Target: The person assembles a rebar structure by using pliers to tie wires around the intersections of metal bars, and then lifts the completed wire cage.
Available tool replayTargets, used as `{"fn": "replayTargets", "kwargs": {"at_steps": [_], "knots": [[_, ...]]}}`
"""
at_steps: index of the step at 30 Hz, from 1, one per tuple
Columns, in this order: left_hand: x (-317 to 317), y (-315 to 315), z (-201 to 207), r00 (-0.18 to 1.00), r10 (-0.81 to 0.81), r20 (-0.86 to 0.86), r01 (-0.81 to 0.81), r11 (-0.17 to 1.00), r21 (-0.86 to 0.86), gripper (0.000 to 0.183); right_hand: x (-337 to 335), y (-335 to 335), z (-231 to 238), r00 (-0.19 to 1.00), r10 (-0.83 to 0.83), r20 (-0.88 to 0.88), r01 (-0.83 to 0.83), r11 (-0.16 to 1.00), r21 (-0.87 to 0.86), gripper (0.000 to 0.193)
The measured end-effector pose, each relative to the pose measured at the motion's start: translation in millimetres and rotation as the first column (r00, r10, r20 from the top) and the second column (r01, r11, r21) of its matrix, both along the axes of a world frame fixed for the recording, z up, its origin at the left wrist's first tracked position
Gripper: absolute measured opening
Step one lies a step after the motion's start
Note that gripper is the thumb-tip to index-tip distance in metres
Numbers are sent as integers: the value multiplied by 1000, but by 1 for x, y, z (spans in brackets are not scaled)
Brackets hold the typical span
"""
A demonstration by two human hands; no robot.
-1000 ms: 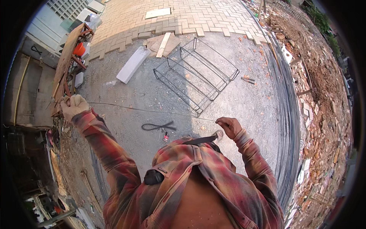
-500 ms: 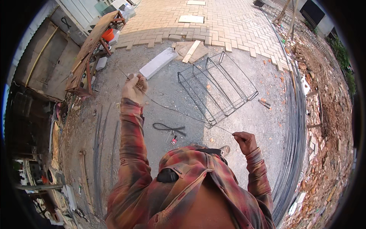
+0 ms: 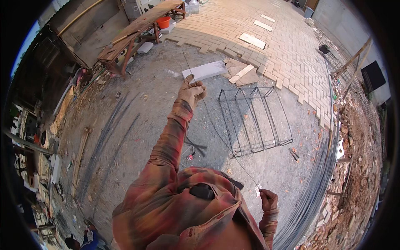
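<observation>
A long thin wire [image 3: 218, 132] runs slantwise between my two hands. My left hand [image 3: 191, 90], reaching out ahead, is closed on it, and a loose end sticks out beyond the fingers. Lower right, near my side, my right hand [image 3: 268, 199] pinches the other end between thumb and fingertips. Behind the wire, a rectangular cage of bent steel rods [image 3: 262, 147] lies on the gravel, partly in shadow. A dark bundle of wire [image 3: 196, 146] rests beside my left forearm, partly hidden by it, with a small red packet [image 3: 191, 156] close by.
Pincers [image 3: 294, 154] lie right of the cage. Long steel rods [image 3: 308, 187] are stacked along the right; more rods [image 3: 102, 146] lie left. A pale block [image 3: 204, 71] and boards [image 3: 241, 75] lie ahead. A wooden bench [image 3: 137, 29] stands far left. A person in blue [image 3: 89, 239] is lower left.
The view has turned, so the surroundings sit differently. My left arm reaches farther out and my right hand is lower, nearer my body. Both keep hold of the wire.
</observation>
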State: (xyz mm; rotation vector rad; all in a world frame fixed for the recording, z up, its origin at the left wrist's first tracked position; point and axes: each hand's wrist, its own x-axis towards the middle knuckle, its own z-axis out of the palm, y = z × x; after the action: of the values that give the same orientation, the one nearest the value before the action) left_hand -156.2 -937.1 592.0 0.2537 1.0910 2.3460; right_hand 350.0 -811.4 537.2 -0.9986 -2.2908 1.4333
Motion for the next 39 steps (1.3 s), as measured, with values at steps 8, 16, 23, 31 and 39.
{"fn": "replayTargets", "kwargs": {"at_steps": [8,16,23,31,39], "knots": [[-16,-11,19,999,-21,40,21,1000,-4,27,22,-4,-3,986,-165,-28,159,975,-155,15],[-26,-23,22,990,-105,-95,84,976,-199,11,22,4,5,986,-153,-62,142,978,-154,16],[-25,-31,26,1000,2,16,0,989,-145,14,11,16,3,995,-85,-52,79,990,-119,17],[-44,-47,38,975,164,-149,-178,981,-80,28,20,20,-14,995,-94,-19,91,987,-132,17],[-45,-54,46,997,61,-50,-64,997,-50,24,16,11,-20,990,-135,-50,117,958,-262,16]]}}
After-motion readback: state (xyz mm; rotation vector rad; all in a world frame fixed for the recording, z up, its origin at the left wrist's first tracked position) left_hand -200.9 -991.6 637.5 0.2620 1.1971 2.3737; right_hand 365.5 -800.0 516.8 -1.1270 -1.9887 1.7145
